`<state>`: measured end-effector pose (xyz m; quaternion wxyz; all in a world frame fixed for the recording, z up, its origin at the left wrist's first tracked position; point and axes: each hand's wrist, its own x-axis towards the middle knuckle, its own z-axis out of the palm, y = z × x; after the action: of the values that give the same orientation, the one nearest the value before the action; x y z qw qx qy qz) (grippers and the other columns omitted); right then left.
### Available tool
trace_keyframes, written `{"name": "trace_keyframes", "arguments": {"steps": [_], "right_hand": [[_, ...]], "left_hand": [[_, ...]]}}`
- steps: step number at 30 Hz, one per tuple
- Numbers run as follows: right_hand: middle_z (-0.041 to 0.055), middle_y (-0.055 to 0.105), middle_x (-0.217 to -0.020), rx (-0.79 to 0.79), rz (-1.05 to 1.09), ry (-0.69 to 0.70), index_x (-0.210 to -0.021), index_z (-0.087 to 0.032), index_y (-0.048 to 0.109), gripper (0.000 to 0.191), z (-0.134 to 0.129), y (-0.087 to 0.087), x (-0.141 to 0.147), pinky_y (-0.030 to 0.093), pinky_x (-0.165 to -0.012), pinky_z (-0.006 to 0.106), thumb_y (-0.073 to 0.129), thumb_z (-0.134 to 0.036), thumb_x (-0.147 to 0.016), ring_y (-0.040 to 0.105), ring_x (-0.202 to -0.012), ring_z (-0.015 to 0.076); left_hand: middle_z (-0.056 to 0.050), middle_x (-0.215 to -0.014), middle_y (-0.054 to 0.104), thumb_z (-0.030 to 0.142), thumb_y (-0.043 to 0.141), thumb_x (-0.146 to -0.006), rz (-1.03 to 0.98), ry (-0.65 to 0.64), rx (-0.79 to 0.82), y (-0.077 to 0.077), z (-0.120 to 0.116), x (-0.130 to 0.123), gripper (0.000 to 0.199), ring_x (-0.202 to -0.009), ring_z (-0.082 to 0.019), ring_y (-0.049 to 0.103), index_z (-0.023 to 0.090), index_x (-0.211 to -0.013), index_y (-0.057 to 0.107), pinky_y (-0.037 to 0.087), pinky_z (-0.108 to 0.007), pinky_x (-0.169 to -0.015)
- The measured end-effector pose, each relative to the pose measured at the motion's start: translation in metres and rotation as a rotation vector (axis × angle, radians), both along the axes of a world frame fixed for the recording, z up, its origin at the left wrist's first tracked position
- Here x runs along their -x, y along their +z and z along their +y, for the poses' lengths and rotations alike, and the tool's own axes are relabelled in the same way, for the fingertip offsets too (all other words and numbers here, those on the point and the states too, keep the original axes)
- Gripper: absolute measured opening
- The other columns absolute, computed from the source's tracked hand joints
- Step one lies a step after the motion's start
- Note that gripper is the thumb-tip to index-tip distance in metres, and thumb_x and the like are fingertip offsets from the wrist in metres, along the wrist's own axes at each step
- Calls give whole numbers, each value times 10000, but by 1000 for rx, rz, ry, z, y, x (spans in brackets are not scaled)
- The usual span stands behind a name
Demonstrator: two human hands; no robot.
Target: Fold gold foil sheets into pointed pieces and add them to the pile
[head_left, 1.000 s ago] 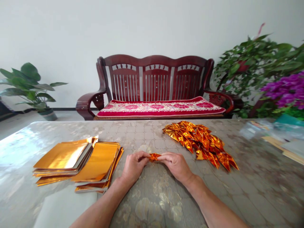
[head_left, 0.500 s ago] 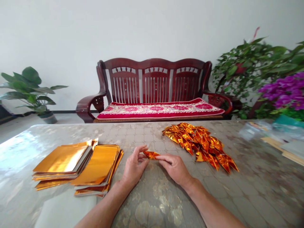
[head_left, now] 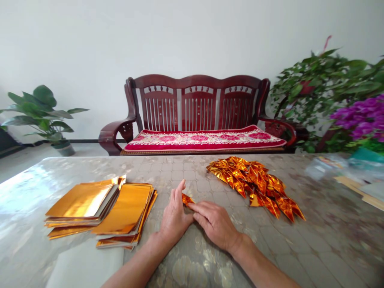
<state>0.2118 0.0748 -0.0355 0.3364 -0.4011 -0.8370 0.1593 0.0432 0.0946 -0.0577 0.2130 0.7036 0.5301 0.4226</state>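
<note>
Near the middle of the table, a small folded piece of shiny orange-gold foil paper point(head_left: 187, 199) shows between my two hands. My left hand point(head_left: 176, 214) is at its left side, fingers pointing up and the thumb towards the right hand. My right hand point(head_left: 213, 222) pinches the lower right end of the piece, its fingertips close to my left thumb. Both hands partly hide the foil. Left of them lie stacks of flat gold foil sheets point(head_left: 126, 210). Beyond my right hand is a heap of folded, pointed foil pieces point(head_left: 255, 180).
The patterned table point(head_left: 270, 248) reaches towards a dark red wooden bench point(head_left: 198, 106) with a red floral cover. Plastic bags point(head_left: 325, 166) and cardboard-like pieces lie at the right. A pale sheet point(head_left: 85, 266) is at the front left. Plants stand on both sides.
The foil piece has tilted, and less of it shows. My left fingers have straightened upwards, and my right hand has moved closer to my left and slightly nearer to me. The view has shifted slightly.
</note>
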Motion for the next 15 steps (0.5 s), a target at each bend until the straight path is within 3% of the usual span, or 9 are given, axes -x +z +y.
{"name": "trace_keyframes", "arguments": {"steps": [4, 9, 15], "right_hand": [[52, 716, -1116, 7, 25, 42, -1273, -238, 623, 324, -3, 2, 1, 513, -883, 299, 466, -310, -999, 658, -1015, 189], [67, 685, -1216, 33, 54, 92, -1374, -242, 540, 393, -5, 3, -2, 493, -958, 341, 425, -331, -1009, 640, -1087, 205], [70, 667, -1248, 51, 177, 8, -1434, -234, 450, 431, -4, -1, -7, 489, -980, 339, 369, -283, -1013, 639, -1113, 197]], "left_hand": [[-107, -1249, 532, 93, 601, -664, -25, -18, -7, 1, 0, 0, 829, -1090, -234, 580, 216, -1435, 320, 483, -395, -943], [-80, -1202, 553, 69, 591, -670, -79, -145, -28, 6, -1, 2, 774, -1052, -208, 571, 234, -1395, 377, 473, -363, -942], [-83, -1259, 537, 54, 570, -649, -135, -279, 66, 15, -2, 4, 736, -1162, -236, 518, 212, -1354, 430, 409, -403, -1034]]}}
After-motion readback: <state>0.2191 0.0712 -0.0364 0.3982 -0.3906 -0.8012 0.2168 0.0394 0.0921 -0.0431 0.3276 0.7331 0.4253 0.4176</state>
